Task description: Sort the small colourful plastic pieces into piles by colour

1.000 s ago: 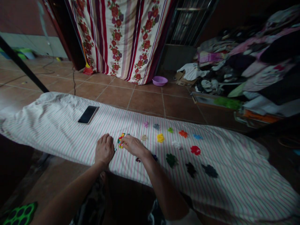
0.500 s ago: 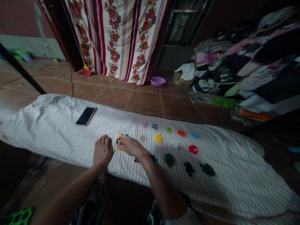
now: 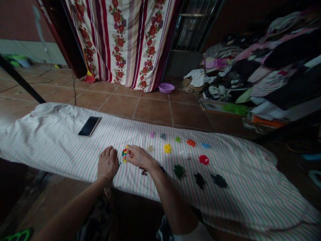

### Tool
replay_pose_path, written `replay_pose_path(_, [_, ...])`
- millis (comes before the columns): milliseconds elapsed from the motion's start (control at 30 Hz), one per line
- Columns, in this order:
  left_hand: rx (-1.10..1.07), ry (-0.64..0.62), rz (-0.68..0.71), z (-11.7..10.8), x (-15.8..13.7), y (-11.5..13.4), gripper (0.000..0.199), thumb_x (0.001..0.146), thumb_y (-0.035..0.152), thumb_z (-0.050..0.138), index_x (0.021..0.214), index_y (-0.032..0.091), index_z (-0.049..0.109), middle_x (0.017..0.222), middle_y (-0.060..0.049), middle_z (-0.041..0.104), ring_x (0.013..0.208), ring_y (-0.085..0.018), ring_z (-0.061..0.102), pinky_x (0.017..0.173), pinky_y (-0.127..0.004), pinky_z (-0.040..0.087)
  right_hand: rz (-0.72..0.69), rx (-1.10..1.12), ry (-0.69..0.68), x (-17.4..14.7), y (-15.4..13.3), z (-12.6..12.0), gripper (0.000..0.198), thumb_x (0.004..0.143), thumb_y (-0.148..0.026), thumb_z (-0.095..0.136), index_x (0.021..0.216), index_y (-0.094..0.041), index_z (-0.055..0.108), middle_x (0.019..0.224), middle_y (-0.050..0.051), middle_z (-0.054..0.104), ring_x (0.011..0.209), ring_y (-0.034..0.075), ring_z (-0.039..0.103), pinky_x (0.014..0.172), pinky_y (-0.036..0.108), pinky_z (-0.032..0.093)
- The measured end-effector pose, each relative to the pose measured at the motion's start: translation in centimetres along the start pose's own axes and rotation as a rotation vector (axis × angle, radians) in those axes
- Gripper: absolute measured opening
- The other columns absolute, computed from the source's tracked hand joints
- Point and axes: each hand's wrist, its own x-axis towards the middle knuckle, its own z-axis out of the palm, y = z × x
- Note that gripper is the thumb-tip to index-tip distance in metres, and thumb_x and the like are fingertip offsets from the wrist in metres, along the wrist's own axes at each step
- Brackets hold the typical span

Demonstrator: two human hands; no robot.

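My left hand (image 3: 108,162) lies palm down on the striped cloth (image 3: 62,147), fingers stretched out. Just right of its fingertips is a mixed pile of small colourful pieces (image 3: 124,157), in red, yellow, green and blue. At the pile's right edge is my right hand (image 3: 137,156), its fingers pinched together. A tiny pink spot shows at the fingertips; whether it is a held piece cannot be made out. Part of the pile is hidden by this hand. Near its wrist lie dark brown pieces (image 3: 143,172) and a beige cluster (image 3: 150,149).
Sorted colour clusters spread rightward, among them yellow (image 3: 167,148), red (image 3: 204,159), dark green (image 3: 179,171) and black (image 3: 200,180). A phone (image 3: 89,126) rests on the cloth at left. Beyond are a purple basin (image 3: 166,88), a curtain (image 3: 125,43) and heaped clothes (image 3: 260,67).
My right hand has drawn back slightly from the mixed pile, showing more of it, with its fingers more curled. My left hand stays flat. The view has shifted slightly.
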Motion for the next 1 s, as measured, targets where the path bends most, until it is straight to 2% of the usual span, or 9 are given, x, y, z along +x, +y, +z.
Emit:
replay_pose_path(133, [-0.010, 0.010, -0.005, 0.0, 0.0, 0.1, 0.022, 0.088, 0.020, 0.042, 0.104, 0.018, 0.057, 0.124, -0.017, 0.061, 0.118, -0.031, 0.054, 0.097, -0.047, 0.045, 0.008, 0.017, 0.088, 0.3, 1.3, -0.4, 0.015, 0.074, -0.009, 0.061, 0.075, -0.020, 0.051, 0.073, -0.004, 0.051, 0.068, 0.011, 0.048, 0.064, 0.021, 0.034])
replay_pose_path(300, [0.019, 0.016, 0.000, 0.0, 0.0, 0.0, 0.021, 0.089, 0.020, 0.042, 0.104, 0.018, 0.057, 0.122, -0.016, 0.062, 0.118, -0.031, 0.055, 0.097, -0.045, 0.044, 0.068, 0.002, 0.265, 0.5, 3.1, -1.6, 0.009, 0.079, -0.012, 0.055, 0.080, -0.020, 0.054, 0.076, -0.002, 0.058, 0.070, 0.013, 0.054, 0.066, 0.022, 0.038])
replay_pose_path(467, [0.043, 0.018, 0.021, 0.1, -0.1, -0.1, 0.021, 0.089, 0.019, 0.043, 0.106, 0.016, 0.056, 0.124, -0.016, 0.061, 0.118, -0.031, 0.055, 0.099, -0.045, 0.045, 0.236, 0.021, 0.468, 0.5, 5.1, -2.7, 0.005, 0.079, -0.016, 0.054, 0.079, -0.021, 0.056, 0.073, 0.000, 0.063, 0.071, 0.015, 0.061, 0.066, 0.023, 0.042])
replay_pose_path(600, [0.046, 0.021, 0.030, 0.1, -0.1, -0.1, 0.020, 0.089, 0.018, 0.044, 0.104, 0.016, 0.057, 0.123, -0.016, 0.062, 0.117, -0.030, 0.055, 0.100, -0.045, 0.045, 0.398, 0.162, 0.625, 0.7, 7.2, -3.0, 0.003, 0.078, -0.024, 0.056, 0.079, -0.022, 0.057, 0.071, -0.001, 0.067, 0.070, 0.016, 0.065, 0.063, 0.023, 0.045])
replay_pose_path(733, [0.045, 0.022, 0.033, 0.1, -0.1, -0.1, 0.021, 0.089, 0.018, 0.044, 0.105, 0.016, 0.057, 0.123, -0.016, 0.062, 0.117, -0.030, 0.055, 0.100, -0.045, 0.045, 0.533, 0.441, 0.710, 0.9, 9.2, -2.5, 0.011, 0.077, -0.032, 0.056, 0.082, -0.022, 0.057, 0.067, -0.002, 0.067, 0.061, 0.014, 0.065, 0.055, 0.022, 0.048])
replay_pose_path(833, [0.056, 0.025, 0.037, 0.0, 0.0, -0.1, 0.021, 0.089, 0.018, 0.044, 0.105, 0.015, 0.057, 0.123, -0.016, 0.061, 0.117, -0.030, 0.055, 0.101, -0.045, 0.044, 0.570, 0.623, 0.783, 1.0, 10.2, -1.9, 0.014, 0.074, -0.033, 0.057, 0.082, -0.022, 0.057, 0.064, -0.002, 0.066, 0.056, 0.014, 0.065, 0.052, 0.022, 0.050])
replay_pose_path(1000, [0.066, 0.034, 0.045, 0.1, 0.0, -0.1, 0.022, 0.089, 0.018, 0.044, 0.106, 0.015, 0.057, 0.122, -0.016, 0.062, 0.117, -0.031, 0.055, 0.100, -0.045, 0.045, 0.579, 0.681, 0.835, 1.1, 11.4, -1.4, 0.014, 0.068, -0.033, 0.060, 0.078, -0.022, 0.056, 0.059, -0.002, 0.065, 0.052, 0.015, 0.065, 0.049, 0.024, 0.051])
